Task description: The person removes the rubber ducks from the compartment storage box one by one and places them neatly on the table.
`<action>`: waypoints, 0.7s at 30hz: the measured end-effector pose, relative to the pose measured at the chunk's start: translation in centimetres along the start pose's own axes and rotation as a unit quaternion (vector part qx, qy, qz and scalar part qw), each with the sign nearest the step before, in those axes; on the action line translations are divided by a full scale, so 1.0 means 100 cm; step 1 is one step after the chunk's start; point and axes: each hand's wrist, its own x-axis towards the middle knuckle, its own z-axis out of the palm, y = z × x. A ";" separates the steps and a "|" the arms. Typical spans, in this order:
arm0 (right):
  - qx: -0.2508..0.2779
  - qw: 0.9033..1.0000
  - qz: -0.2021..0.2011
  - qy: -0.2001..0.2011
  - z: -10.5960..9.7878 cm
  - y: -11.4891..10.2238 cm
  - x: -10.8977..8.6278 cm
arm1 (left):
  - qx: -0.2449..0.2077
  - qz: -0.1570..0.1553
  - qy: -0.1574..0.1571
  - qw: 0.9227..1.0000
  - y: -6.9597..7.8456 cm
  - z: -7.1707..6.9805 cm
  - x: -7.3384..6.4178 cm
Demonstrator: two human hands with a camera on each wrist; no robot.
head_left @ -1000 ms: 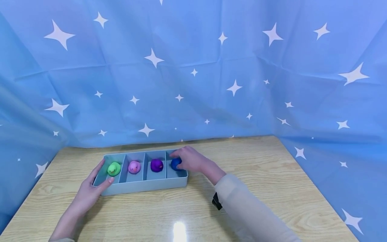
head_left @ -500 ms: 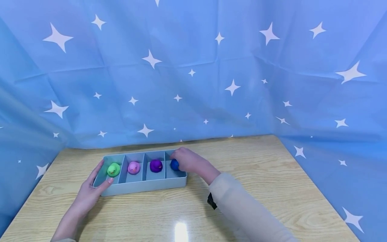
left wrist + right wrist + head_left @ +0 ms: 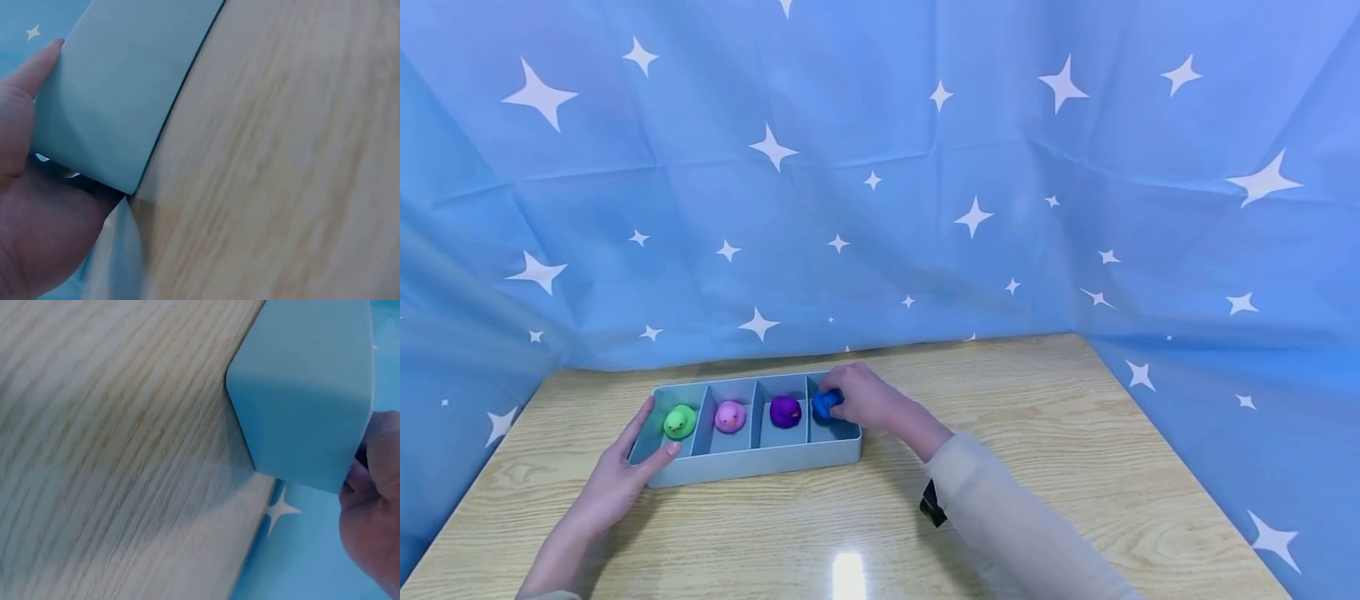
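A: Where is the blue duck (image 3: 826, 404)?

B: In the rightmost compartment of the grey tray (image 3: 752, 467), right under the right hand (image 3: 865, 398), whose curled fingers pinch it from the right. That hand is far nearer than the other.

A: And the left hand (image 3: 613, 483)?

B: Its straight fingers brace the tray's left end, thumb on the front wall, holding nothing. The tray's long axis runs left to right across the wooden surface (image 3: 1075, 467).

A: How does the duck look?

B: Small, rounded, glossy deep blue, half hidden by the fingers. Its neighbours, the purple duck (image 3: 785, 412), pink duck (image 3: 730, 416) and green duck (image 3: 679, 422), each sit alone in a compartment.
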 end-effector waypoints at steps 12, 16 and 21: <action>0.110 0.987 0.028 0.117 -0.028 0.007 -0.022 | -0.016 0.014 -0.018 1.000 0.003 0.000 0.002; 0.118 0.981 0.035 0.147 -0.037 0.018 -0.035 | -0.023 0.020 -0.019 0.999 0.004 0.000 0.000; 0.116 0.982 0.037 0.142 -0.037 0.037 -0.050 | -0.022 0.016 -0.023 0.999 0.003 -0.001 0.001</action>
